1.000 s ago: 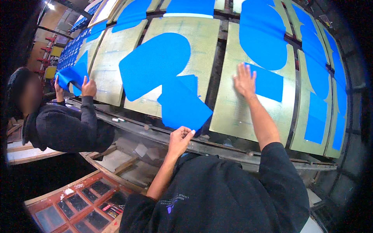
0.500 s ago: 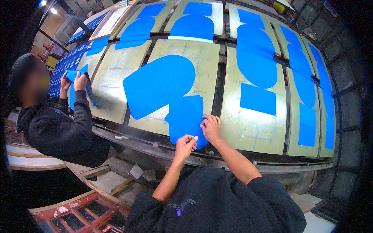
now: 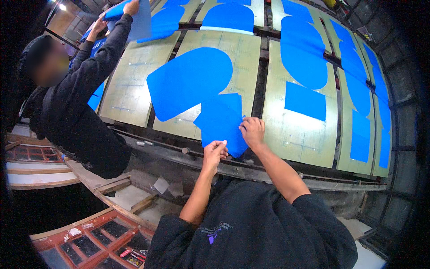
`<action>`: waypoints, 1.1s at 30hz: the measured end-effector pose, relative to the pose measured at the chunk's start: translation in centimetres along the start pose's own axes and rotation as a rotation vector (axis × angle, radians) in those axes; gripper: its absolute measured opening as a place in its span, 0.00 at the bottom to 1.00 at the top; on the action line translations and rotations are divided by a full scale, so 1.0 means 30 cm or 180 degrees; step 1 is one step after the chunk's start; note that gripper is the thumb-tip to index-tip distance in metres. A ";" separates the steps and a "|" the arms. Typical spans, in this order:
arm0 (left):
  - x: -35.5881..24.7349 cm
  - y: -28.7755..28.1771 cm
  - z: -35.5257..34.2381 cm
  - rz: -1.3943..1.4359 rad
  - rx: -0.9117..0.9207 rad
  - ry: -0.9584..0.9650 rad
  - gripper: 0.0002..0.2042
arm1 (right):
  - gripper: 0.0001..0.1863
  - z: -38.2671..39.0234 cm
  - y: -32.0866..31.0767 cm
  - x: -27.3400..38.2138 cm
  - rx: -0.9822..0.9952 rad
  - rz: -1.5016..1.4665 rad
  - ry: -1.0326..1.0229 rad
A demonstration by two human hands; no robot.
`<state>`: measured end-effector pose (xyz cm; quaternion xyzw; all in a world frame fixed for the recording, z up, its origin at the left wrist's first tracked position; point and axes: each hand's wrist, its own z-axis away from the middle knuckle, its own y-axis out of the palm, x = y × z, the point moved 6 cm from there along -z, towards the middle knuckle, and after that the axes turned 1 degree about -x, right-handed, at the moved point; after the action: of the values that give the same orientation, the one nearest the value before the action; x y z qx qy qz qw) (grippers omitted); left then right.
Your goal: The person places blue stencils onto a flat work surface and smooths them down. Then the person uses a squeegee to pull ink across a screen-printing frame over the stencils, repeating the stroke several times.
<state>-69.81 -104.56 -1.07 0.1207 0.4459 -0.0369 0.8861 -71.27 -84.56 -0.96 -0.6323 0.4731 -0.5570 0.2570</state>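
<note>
While left hand [image 3: 214, 151] pinches blue sheet [image 3: 220, 122] | right hand [image 3: 252, 131] presses it

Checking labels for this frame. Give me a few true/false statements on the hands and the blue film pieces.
1. Both hands are at the lower edge of the blue film piece. True.
2. The left hand lies flat, palm down, on a bare panel. False: its fingers are pinched at the film's bottom edge.
3. The right hand touches the film's lower right edge. True.
4. The co-worker has both arms hanging down. False: both arms reach up to a blue sheet.
5. The panels are entirely blue. False: bare yellowish areas show.
</note>
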 end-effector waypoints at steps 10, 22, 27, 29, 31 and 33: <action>-0.019 0.023 -0.003 -0.0144 0.0042 0.0054 0.12 | 0.10 0.027 -0.005 0.008 -0.0413 0.0002 -0.0161; 0.020 0.016 0.008 0.0966 -0.0539 -0.0213 0.26 | 0.12 -0.076 -0.073 -0.014 0.0451 -0.2137 0.0492; -0.005 0.139 -0.009 0.1521 -0.0274 -0.0472 0.40 | 0.19 -0.075 -0.272 -0.102 0.1386 -0.3816 0.0991; -0.029 0.258 -0.027 0.1890 0.0505 -0.0459 0.35 | 0.19 -0.053 -0.361 -0.177 0.1678 -0.4314 0.1213; -0.022 0.374 -0.056 0.1941 0.0655 -0.0453 0.29 | 0.24 -0.036 -0.425 -0.299 0.1108 -0.4147 0.1553; 0.010 0.517 -0.088 0.1988 0.0735 -0.0561 0.23 | 0.29 0.010 -0.489 -0.440 0.0146 -0.4247 0.1858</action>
<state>-69.02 -88.87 -0.02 0.3471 0.3021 0.1757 0.8703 -65.51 -66.80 5.37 -0.6064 0.0244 -0.7508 -0.2607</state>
